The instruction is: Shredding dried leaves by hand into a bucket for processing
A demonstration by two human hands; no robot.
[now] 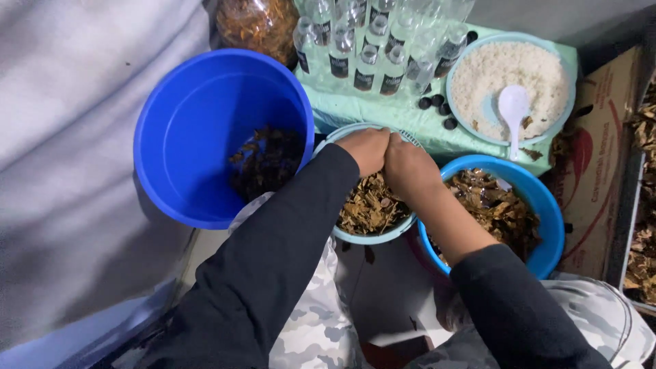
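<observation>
My left hand [365, 148] and my right hand [406, 167] are pressed together, fingers closed, over a small light-blue bowl [372, 238] of dry brown leaves [369, 205]. What the fingers grip is hidden between them; it looks like leaf material. Both arms wear dark sleeves. A large blue bucket [198, 130] stands to the left with some dark leaves [266, 160] at its bottom. Right of my hands, a blue bowl [547, 205] holds wet brown leaves [499, 208].
A pale bowl [456, 68] of white grains with a white spoon [512, 109] sits at the back right on a green cloth [383, 113]. Several small clear bottles [372, 48] and black caps [437, 106] stand behind. A bag of brown material [256, 24] and a cardboard box [601, 157] flank them.
</observation>
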